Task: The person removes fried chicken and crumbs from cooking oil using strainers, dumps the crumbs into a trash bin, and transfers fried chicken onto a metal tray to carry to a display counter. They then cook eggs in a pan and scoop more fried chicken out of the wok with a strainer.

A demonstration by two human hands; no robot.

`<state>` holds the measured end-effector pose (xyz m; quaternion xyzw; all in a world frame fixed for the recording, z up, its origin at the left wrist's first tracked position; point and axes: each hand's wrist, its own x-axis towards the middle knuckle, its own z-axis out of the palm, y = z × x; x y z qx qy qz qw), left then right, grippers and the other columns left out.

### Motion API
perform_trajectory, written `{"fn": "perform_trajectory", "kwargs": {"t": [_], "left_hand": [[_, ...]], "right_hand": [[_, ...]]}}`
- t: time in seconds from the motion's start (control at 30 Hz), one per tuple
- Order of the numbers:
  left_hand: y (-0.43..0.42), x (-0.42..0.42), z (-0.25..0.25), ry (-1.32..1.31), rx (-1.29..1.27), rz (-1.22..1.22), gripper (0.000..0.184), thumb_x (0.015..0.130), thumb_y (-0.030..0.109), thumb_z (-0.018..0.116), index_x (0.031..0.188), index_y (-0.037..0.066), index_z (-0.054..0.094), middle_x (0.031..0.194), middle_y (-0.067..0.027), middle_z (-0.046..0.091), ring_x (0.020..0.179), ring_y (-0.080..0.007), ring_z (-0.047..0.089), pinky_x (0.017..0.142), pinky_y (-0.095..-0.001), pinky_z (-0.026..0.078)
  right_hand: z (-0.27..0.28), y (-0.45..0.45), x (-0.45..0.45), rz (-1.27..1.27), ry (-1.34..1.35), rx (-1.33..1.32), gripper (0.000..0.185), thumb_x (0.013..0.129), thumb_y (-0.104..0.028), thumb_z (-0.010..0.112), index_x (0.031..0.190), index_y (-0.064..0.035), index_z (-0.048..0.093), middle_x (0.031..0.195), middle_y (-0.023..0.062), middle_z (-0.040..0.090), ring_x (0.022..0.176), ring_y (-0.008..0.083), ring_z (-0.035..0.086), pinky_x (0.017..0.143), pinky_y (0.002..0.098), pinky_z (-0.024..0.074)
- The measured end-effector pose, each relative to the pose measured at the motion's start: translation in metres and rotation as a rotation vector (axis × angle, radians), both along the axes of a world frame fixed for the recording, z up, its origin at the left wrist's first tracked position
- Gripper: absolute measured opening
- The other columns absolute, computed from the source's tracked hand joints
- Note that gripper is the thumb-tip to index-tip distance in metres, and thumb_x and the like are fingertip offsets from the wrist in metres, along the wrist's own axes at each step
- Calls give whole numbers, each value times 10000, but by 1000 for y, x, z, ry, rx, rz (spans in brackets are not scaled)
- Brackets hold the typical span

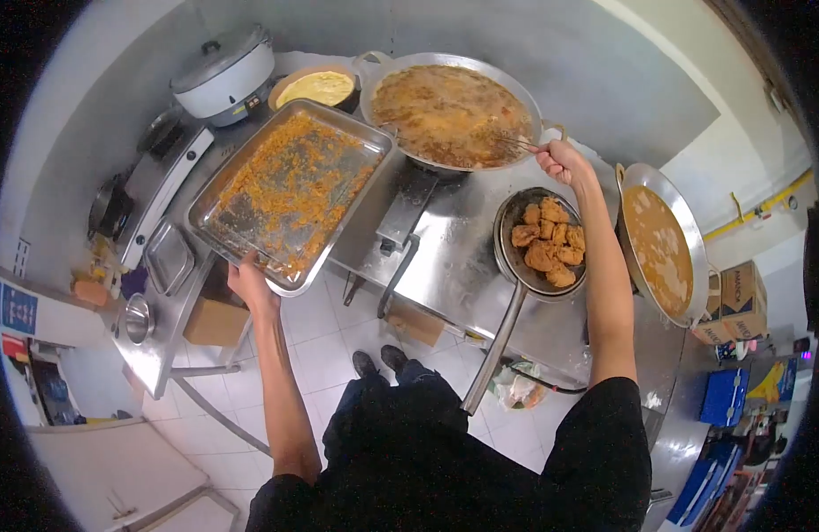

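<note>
In the head view, the left hand (pixel 251 284) is clamped on the lower edge of a rectangular metal tray (pixel 381 149), which is tilted across the upper left of the frame. Orange-brown crumbs (pixel 289 182) are smeared and scattered over its shiny bottom, thickest toward the upper part, with bare metal showing between.

The right hand (pixel 562 163), right of the upper centre, is closed around a thin metal utensil (pixel 518 143), its exact type hard to make out. The tip reaches into a two-handled wok (pixel 532 99) at top centre, full of amber, foamy frying oil (pixel 445 111).

Below that wok, a long-handled strainer (pixel 509 275) holds craggy, golden-brown fried pieces (pixel 548 244). A second wok (pixel 689 222) of cloudy brown liquid stands at right.

The cardboard box (pixel 736 301) at far right bears dark lettering, apparently "MANDA". At upper left, the rice cooker (pixel 225 78) has a yellowish label, and at far left a blue sign (pixel 19 308) carries pale writing; both are too small to read.
</note>
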<state>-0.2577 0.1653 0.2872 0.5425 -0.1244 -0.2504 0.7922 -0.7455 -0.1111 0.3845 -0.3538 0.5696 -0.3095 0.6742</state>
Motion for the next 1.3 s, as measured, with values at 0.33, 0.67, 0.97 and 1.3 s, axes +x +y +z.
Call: {"fn": "perform_trajectory", "kwargs": {"t": [0.33,0.67,0.97,1.3], "left_hand": [[2,17,-21,164,30,-65,229,814,5,535,1037,-35,564,945,-78,573,854,-200,575,741,-336,483],[-9,1,6,36,-40,0,270,810,15,542,1071,-50,571,1016,-101,617,897,-186,578,777,-316,461],[-12,5,-20,18,31,53,243,805,26,528,1039,-36,555,973,-105,599,857,-199,579,766,-333,469],[-10,-6,-7,42,47,90,280,806,1,526,1085,-17,545,1006,-101,593,901,-207,569,811,-344,463]], "right_hand": [[-23,9,3,121,458,-269,169,929,-158,400,924,-48,529,565,9,464,369,62,345,303,231,216],[-12,-48,31,339,593,-95,185,921,-162,444,750,-90,438,535,-25,413,362,39,279,292,197,166],[-19,-67,53,269,283,120,228,977,-200,332,997,-113,542,535,-80,347,350,14,223,264,190,144],[-67,-95,90,195,32,-20,176,942,-173,402,847,-66,505,546,-33,403,334,35,270,261,207,168]]}}
